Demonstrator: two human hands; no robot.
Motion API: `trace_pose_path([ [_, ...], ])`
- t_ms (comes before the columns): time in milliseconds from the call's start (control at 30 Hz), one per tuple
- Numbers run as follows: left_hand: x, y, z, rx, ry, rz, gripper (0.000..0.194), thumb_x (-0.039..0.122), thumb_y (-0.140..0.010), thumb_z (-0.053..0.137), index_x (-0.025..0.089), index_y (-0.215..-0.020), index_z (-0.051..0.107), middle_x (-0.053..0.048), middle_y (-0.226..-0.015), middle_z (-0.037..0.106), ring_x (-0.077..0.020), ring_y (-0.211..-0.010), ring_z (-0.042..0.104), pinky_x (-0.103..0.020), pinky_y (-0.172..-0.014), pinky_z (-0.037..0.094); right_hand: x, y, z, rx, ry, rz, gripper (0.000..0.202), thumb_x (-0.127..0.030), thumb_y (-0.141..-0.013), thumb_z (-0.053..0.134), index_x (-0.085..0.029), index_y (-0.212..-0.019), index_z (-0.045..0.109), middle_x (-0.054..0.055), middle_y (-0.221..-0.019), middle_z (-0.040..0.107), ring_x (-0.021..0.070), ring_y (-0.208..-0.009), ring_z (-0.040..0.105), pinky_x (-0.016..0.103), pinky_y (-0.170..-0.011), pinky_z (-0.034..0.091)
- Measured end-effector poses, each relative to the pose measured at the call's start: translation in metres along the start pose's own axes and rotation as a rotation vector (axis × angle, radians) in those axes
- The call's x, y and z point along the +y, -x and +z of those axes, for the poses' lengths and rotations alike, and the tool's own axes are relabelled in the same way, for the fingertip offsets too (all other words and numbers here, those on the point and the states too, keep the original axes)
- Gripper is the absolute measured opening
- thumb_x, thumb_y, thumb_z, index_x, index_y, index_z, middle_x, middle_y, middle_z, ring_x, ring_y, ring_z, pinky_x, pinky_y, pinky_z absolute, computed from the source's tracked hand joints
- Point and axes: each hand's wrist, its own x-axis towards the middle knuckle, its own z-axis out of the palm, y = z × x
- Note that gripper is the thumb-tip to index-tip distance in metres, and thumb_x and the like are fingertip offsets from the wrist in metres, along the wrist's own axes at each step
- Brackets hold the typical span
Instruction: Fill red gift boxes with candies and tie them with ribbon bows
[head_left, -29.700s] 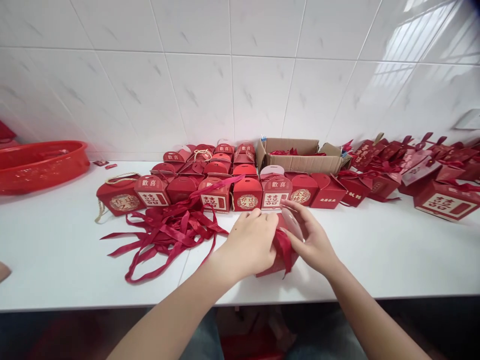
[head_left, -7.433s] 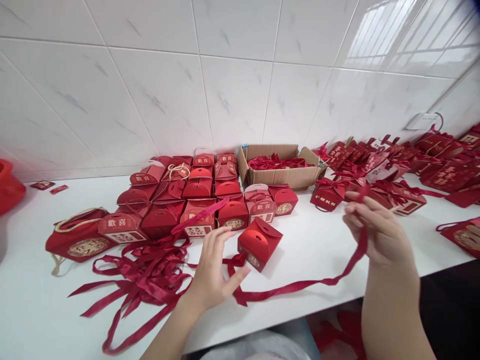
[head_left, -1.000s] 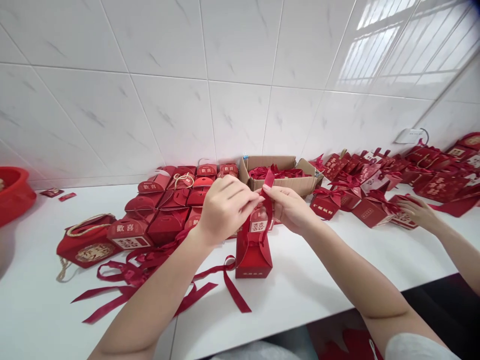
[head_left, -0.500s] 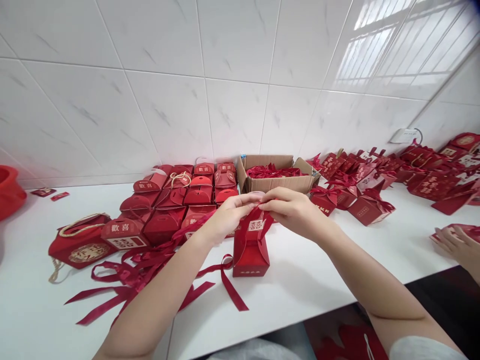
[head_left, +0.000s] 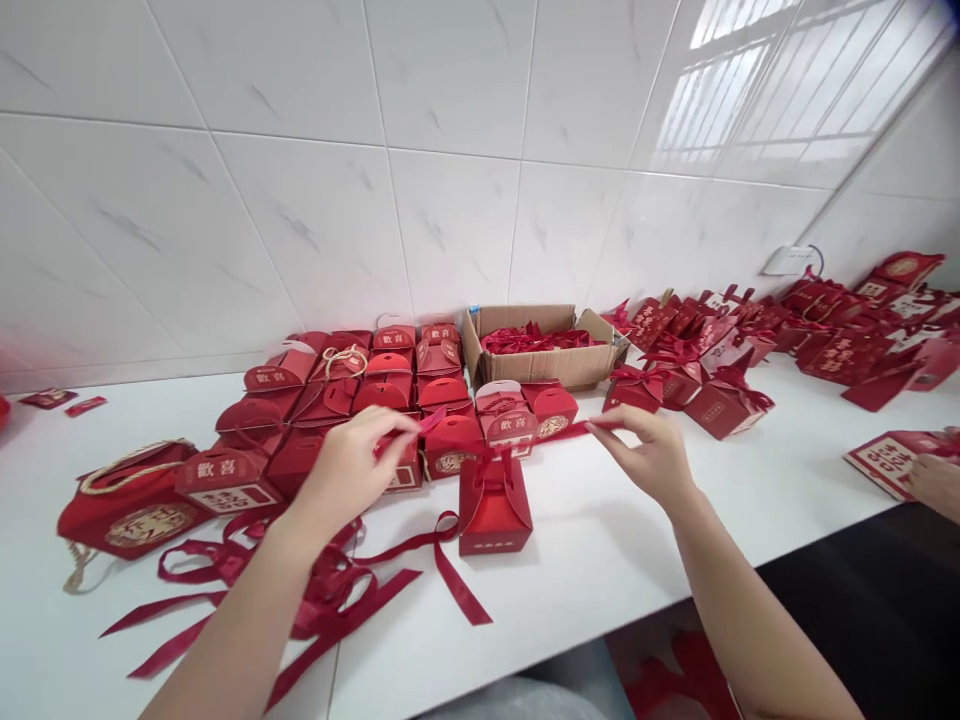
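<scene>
A small red gift box (head_left: pixel 495 518) stands upright on the white table, with a dark red ribbon (head_left: pixel 564 434) passing through its top. My left hand (head_left: pixel 358 470) pinches one end of this ribbon to the left of the box. The other end is pinched between the thumb and fingers of my right hand (head_left: pixel 646 452), out to the right. Between my hands the ribbon is stretched out sideways above the box. Loose ribbons (head_left: pixel 330 590) lie in a tangle under and beside my left forearm.
Rows of red boxes (head_left: pixel 390 378) stand behind my left hand. A cardboard carton (head_left: pixel 547 368) of red ribbons sits against the tiled wall. Ribbon-tied boxes (head_left: pixel 724 405) and many others crowd the right back. A co-worker's hand (head_left: pixel 936 485) holds a flat red box (head_left: pixel 883 462) at far right.
My hands, close together over the box before, have moved apart to left and right, drawing the ribbon out between them. The co-worker's flat box shows more. My view has shifted slightly.
</scene>
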Motion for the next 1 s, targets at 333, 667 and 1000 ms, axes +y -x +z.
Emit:
trace_pose_path([
  [333, -0.058, 0.054, 0.016, -0.263, -0.200, -0.178, 0.018, 0.025, -0.077, 0.050, 0.022, -0.079, 0.068, -0.009, -0.090, 0.068, -0.0293, -0.090, 0.061, -0.041, -0.084, 0.048, 0.060, 0.087, -0.002, -0.211, 0.095, 0.461, 0.029, -0.042, -0.081, 0.059, -0.017, -0.094, 0.065, 0.013, -0.098, 0.069, 0.0300, -0.092, 0.065, 0.048, -0.085, 0.052],
  [667, 0.008, 0.050, 0.092, -0.180, 0.235, -0.363, 0.026, 0.042, -0.086, 0.050, 0.020, -0.100, 0.048, -0.008, -0.099, 0.057, -0.0231, -0.089, 0.056, -0.038, -0.083, 0.045, -0.004, 0.051, 0.067, -0.499, -0.381, 0.183, 0.025, -0.030, -0.091, 0.049, -0.023, -0.114, 0.051, 0.010, -0.117, 0.057, 0.0214, -0.105, 0.057, 0.041, -0.091, 0.048],
  [1000, -0.024, 0.040, 0.076, -0.441, 0.320, -0.561, 0.039, 0.049, -0.085, 0.040, 0.017, -0.074, 0.059, 0.001, -0.053, 0.051, -0.0154, -0.055, 0.048, -0.025, -0.055, 0.035, -0.002, 0.046, 0.052, -0.539, -0.306, 0.162, 0.014, -0.023, -0.078, 0.061, -0.019, -0.066, 0.055, 0.003, -0.085, 0.051, 0.0114, -0.065, 0.049, 0.025, -0.056, 0.043],
])
